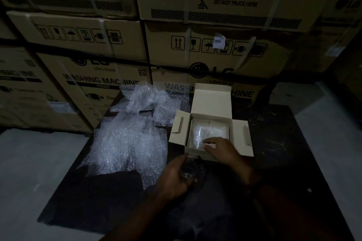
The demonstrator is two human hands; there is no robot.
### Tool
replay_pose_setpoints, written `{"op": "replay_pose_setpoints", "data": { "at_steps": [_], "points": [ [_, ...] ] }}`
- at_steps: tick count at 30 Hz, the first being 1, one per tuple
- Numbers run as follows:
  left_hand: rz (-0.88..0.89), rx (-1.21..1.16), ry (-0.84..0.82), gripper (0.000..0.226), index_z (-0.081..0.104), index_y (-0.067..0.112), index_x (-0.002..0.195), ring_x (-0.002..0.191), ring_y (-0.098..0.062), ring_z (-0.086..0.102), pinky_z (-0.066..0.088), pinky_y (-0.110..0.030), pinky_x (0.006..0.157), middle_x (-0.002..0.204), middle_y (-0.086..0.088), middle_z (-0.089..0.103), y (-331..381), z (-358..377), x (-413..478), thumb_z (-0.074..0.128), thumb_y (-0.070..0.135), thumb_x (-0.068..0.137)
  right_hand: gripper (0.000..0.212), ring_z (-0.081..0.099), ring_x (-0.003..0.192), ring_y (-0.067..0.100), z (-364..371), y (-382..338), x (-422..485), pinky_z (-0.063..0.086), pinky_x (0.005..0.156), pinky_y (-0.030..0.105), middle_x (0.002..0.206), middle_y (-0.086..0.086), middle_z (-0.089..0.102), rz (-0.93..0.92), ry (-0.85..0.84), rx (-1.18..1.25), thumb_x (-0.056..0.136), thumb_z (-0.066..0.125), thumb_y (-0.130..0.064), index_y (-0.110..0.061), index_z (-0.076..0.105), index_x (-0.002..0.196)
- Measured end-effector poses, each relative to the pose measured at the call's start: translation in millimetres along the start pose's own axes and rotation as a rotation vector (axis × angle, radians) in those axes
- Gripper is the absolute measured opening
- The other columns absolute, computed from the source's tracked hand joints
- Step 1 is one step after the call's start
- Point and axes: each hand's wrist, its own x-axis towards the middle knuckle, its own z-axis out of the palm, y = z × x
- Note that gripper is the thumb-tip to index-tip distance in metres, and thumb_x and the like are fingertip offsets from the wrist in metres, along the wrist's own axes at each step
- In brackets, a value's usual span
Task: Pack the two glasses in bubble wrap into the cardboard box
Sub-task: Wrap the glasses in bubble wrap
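Note:
A small open cardboard box [212, 100] stands on a dark table, its lid and side flaps up. Inside it lies one clear glass [198, 133], on its side beside some white packing. My right hand [223, 149] reaches over the box's near wall, fingers spread and touching the contents. My left hand [174, 176] grips a second clear glass [189, 172] just in front of the box, above the table. Crumpled sheets of bubble wrap [125, 143] lie to the left of the box.
The dark table [284, 143] stands on a pale floor. More bubble wrap pieces [145, 98] lie at the table's far edge. Large stacked cardboard cartons [225, 31] form a wall right behind the table. The scene is dim.

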Motion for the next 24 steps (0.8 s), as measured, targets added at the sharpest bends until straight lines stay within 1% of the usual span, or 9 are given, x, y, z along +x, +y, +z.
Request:
{"op": "replay_pose_setpoints", "data": {
  "at_steps": [3, 6, 10, 12, 14, 16, 18, 20, 24],
  "points": [
    [-0.004, -0.015, 0.06, 0.073, 0.039, 0.03, 0.131, 0.111, 0.013, 0.04, 0.024, 0.006, 0.091, 0.118, 0.024, 0.046, -12.6, -9.6, -6.4, 0.081, 0.025, 0.072, 0.04, 0.051, 0.122, 0.016, 16.5, 1.9, -4.7, 0.037, 0.101, 0.036, 0.13, -0.007, 0.059, -0.092, 0.031, -0.391, 0.096, 0.041, -0.051, -0.031, 0.059, 0.125],
    [-0.065, 0.023, 0.032, 0.085, 0.039, 0.02, 0.142, 0.123, -0.007, 0.044, 0.027, -0.008, 0.1, 0.135, 0.005, 0.05, -24.8, -13.5, -4.5, 0.081, 0.035, 0.07, 0.052, 0.042, 0.129, 0.017, 28.1, 5.0, -8.7, 0.026, 0.104, 0.042, 0.135, -0.008, 0.052, -0.129, 0.086, -0.653, 0.098, 0.017, -0.053, -0.032, 0.052, 0.129],
    [-0.037, 0.021, -0.024, 0.091, 0.037, 0.019, 0.143, 0.128, -0.01, 0.04, 0.022, -0.009, 0.103, 0.14, 0.002, 0.045, -31.3, -15.1, -2.4, 0.082, 0.041, 0.068, 0.077, 0.045, 0.129, 0.019, 34.2, 6.0, -13.2, 0.026, 0.106, 0.046, 0.134, -0.005, 0.055, -0.142, 0.18, -0.703, 0.09, -0.005, -0.056, -0.024, 0.05, 0.133],
    [0.043, 0.023, -0.006, 0.091, 0.039, 0.018, 0.142, 0.126, -0.007, 0.041, 0.023, -0.009, 0.105, 0.139, 0.002, 0.047, -34.7, -18.2, -1.5, 0.078, 0.054, 0.067, 0.09, 0.047, 0.129, 0.021, 33.5, 2.2, -14.6, 0.027, 0.107, 0.048, 0.134, -0.001, 0.057, -0.134, 0.181, -0.675, 0.088, -0.014, -0.06, -0.017, 0.049, 0.135],
    [0.153, 0.038, 0.081, 0.08, 0.047, 0.018, 0.136, 0.124, -0.011, 0.047, 0.031, -0.023, 0.109, 0.134, 0.002, 0.053, -45.2, -22.5, 2.1, 0.067, 0.064, 0.073, 0.093, 0.051, 0.125, 0.022, 33.9, 1.0, -14.3, 0.031, 0.105, 0.05, 0.131, 0.001, 0.06, -0.138, 0.182, -0.679, 0.088, -0.017, -0.059, -0.014, 0.051, 0.134],
    [0.18, 0.025, 0.204, 0.057, 0.052, 0.021, 0.128, 0.118, -0.014, 0.052, 0.038, -0.036, 0.103, 0.127, 0.003, 0.058, -52.6, -29.7, 11.9, 0.055, 0.059, 0.085, 0.089, 0.056, 0.118, 0.023, 34.7, 1.9, -13.5, 0.036, 0.101, 0.05, 0.124, 0.002, 0.064, -0.127, 0.178, -0.707, 0.092, -0.011, -0.057, -0.011, 0.055, 0.13],
    [0.087, 0.022, 0.358, 0.036, 0.056, 0.023, 0.119, 0.112, -0.013, 0.051, 0.039, -0.037, 0.097, 0.119, 0.0, 0.06, -55.1, -40.4, 28.7, 0.041, 0.046, 0.095, 0.091, 0.057, 0.118, 0.023, 35.2, -0.1, -12.7, 0.036, 0.101, 0.05, 0.125, 0.003, 0.064, -0.112, 0.17, -0.723, 0.092, -0.013, -0.058, -0.01, 0.055, 0.13],
    [-0.038, 0.065, 0.396, 0.047, 0.06, 0.019, 0.117, 0.109, -0.019, 0.053, 0.037, -0.033, 0.092, 0.116, -0.006, 0.063, -58.9, -50.8, 53.6, 0.029, 0.048, 0.096, 0.105, 0.048, 0.128, 0.02, 34.4, -2.2, -10.7, 0.029, 0.107, 0.049, 0.135, 0.001, 0.056, -0.111, 0.185, -0.72, 0.081, -0.028, -0.062, -0.013, 0.045, 0.139],
    [-0.279, 0.348, 0.143, 0.065, 0.051, 0.023, 0.134, 0.124, -0.035, 0.046, 0.034, -0.043, 0.102, 0.134, -0.014, 0.054, -81.3, -60.8, 116.2, 0.021, 0.063, 0.092, 0.125, 0.031, 0.139, 0.016, 32.6, -6.8, -7.3, 0.016, 0.113, 0.045, 0.149, -0.002, 0.04, -0.041, 0.125, -0.685, 0.058, -0.045, -0.066, -0.018, 0.029, 0.148]
  ]
}}
